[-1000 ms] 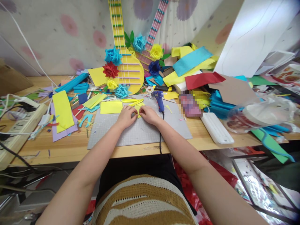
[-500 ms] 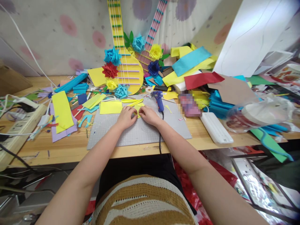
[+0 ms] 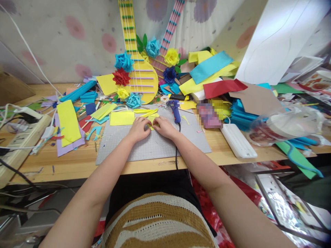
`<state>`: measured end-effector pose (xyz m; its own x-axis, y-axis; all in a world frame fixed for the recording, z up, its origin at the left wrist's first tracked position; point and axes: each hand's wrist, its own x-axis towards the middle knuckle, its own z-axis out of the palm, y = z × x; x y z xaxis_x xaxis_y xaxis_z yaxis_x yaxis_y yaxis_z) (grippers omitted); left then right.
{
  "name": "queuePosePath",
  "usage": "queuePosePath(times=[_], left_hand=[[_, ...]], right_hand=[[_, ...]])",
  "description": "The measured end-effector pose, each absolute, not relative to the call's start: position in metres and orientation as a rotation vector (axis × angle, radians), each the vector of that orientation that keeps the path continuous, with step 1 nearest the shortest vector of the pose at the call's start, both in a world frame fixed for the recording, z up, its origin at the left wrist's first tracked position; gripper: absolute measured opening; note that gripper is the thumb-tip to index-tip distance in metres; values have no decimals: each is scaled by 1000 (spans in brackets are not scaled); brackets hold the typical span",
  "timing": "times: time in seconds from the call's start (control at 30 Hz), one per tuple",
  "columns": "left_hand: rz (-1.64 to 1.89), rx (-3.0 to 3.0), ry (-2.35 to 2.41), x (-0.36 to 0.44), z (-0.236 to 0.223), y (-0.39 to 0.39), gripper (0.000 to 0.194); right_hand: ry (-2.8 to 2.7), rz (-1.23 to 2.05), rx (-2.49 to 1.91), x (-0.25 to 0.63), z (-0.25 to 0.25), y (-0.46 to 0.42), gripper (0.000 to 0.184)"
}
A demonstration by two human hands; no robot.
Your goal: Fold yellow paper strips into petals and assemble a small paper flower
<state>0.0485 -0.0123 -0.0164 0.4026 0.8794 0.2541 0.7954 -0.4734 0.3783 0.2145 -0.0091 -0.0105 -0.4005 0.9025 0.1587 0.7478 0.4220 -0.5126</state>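
Observation:
My left hand (image 3: 139, 128) and my right hand (image 3: 164, 126) meet over the grey cutting mat (image 3: 155, 146), fingers curled and pinching a small yellow paper piece (image 3: 152, 120) between them. The paper is mostly hidden by my fingers. A yellow paper sheet (image 3: 122, 118) lies flat on the mat just left of my left hand. Several yellow strips (image 3: 147, 111) lie just beyond my hands. A blue glue gun (image 3: 176, 111) rests on the mat right of my right hand, its black cord running toward me.
Coloured paper scraps and sheets (image 3: 68, 122) litter the wooden table (image 3: 72, 165). Paper guitars with paper flowers (image 3: 124, 62) lean on the wall behind. A white power strip (image 3: 239, 141) lies right of the mat, another strip with cables (image 3: 23, 134) at left.
Both hands stay together on the yellow piece; the fingers shift only slightly. Nothing else has moved.

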Motion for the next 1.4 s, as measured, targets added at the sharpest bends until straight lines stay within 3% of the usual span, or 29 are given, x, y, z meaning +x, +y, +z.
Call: queuePosePath(times=[0.97,1.13,1.4], left_hand=[[650,2422,1501,48,-20,-9,18],[648,2435,1512,49,-21,-8,17],[648,2430,1511,49,-20,-9,15]], right_hand=[[-2306,508,-1340,220,-16,-8,31],[-2297,535,-1345,219,-13,-8,13],[-2260,523,-1373,218,-17,-5,16]])
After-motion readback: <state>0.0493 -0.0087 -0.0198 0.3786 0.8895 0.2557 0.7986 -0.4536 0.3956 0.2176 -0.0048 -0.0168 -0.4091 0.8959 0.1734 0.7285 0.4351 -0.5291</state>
